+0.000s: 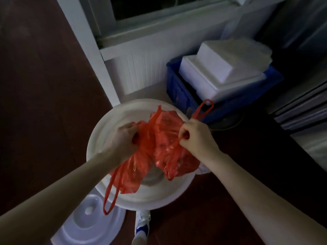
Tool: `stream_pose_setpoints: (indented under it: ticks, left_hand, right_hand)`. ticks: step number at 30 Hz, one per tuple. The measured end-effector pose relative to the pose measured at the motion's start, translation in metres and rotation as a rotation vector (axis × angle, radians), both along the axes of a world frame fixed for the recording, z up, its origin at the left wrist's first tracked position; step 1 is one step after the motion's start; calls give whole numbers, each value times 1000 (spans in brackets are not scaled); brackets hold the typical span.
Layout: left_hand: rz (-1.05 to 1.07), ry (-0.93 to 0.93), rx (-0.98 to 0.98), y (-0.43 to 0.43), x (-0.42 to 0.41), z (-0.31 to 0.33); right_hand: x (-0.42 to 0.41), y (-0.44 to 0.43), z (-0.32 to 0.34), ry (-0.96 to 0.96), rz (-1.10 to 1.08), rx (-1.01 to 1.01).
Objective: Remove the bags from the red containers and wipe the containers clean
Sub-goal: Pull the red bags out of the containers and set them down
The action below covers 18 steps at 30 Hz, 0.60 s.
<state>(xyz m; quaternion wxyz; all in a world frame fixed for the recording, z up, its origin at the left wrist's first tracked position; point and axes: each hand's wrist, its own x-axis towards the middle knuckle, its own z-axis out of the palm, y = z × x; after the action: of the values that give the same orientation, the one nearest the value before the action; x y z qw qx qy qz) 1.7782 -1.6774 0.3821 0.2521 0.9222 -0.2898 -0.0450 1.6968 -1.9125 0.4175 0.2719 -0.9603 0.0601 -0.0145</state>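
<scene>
The red plastic bags (164,138) are held just above the white round bin (96,135). Bunched plastic is gripped by the left hand (122,138), and a handle strip is pinched by the right hand (196,135). If the handles are pulled apart too hard, the thin film could be torn and contents dropped beside the bin. The contents cannot be made out in the dim light, and no red container is seen.

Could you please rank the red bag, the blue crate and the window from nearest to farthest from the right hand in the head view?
1. red bag: held in the right hand itself.
2. blue crate: on the floor just beyond it, to the right.
3. window: farthest, high on the back wall.
</scene>
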Motion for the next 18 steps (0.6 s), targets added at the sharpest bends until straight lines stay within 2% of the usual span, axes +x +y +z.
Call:
stream_pose_setpoints:
  ticks: [6, 12, 18]
  left_hand:
    - [104, 167, -17, 25, 45, -107]
    - [178, 324, 260, 46, 66, -219]
    - [156, 416, 286, 43, 72, -298]
  right_hand:
    - [65, 39, -123, 273, 15, 8]
    - [91, 58, -245, 422, -25, -33]
    - [94, 54, -335, 613, -71, -76]
